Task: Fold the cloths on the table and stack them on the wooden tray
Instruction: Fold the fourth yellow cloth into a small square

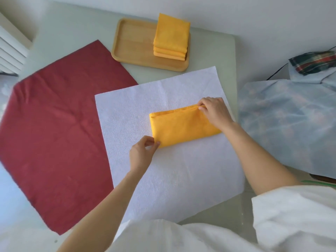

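A yellow cloth (181, 127), folded into a long rectangle, lies on a flat white cloth (163, 179) in the middle of the table. My left hand (141, 153) pinches the yellow cloth's near left corner. My right hand (214, 110) pinches its far right corner at the open edge. A dark red cloth (58, 128) lies spread flat on the left, partly under the white one. At the back stands the wooden tray (132, 42), with a stack of folded yellow cloths (171, 38) on its right half.
A pale blue patterned fabric (287, 120) covers something to the right of the table, with a plaid cloth (312, 62) behind it. White slatted blinds (11, 48) are at the far left. The table's bare surface (209, 57) shows around the tray.
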### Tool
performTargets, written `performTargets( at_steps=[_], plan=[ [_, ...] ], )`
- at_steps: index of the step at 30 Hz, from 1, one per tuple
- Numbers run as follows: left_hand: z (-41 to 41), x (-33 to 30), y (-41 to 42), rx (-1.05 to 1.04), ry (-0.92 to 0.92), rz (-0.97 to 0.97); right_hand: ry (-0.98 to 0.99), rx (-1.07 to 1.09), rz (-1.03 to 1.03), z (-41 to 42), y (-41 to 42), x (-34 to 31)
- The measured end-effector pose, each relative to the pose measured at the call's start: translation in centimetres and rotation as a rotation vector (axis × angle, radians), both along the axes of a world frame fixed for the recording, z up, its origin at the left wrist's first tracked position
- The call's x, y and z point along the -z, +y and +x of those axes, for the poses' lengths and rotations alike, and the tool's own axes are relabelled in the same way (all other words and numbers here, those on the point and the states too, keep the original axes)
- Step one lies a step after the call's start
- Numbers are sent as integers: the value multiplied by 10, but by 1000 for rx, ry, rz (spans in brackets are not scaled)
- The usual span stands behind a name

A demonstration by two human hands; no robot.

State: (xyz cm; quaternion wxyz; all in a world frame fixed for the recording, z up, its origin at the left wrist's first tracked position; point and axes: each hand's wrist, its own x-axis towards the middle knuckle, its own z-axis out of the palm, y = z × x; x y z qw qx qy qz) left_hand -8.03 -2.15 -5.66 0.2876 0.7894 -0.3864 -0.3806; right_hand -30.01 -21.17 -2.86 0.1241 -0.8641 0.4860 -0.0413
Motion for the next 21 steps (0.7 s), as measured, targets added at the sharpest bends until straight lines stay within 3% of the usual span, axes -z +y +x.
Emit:
performTargets(
  at_steps=[7, 15, 21],
  plan=[
    [5, 7, -7, 96, -209, 137, 57, -38, 33, 15, -22, 24],
    [11, 1, -23, 172, -291, 234, 91, -29, -31, 22, -25, 38],
    [40, -2, -67, 272, -211, -173, 80, -43, -145, 21, -26, 45]
  ],
)
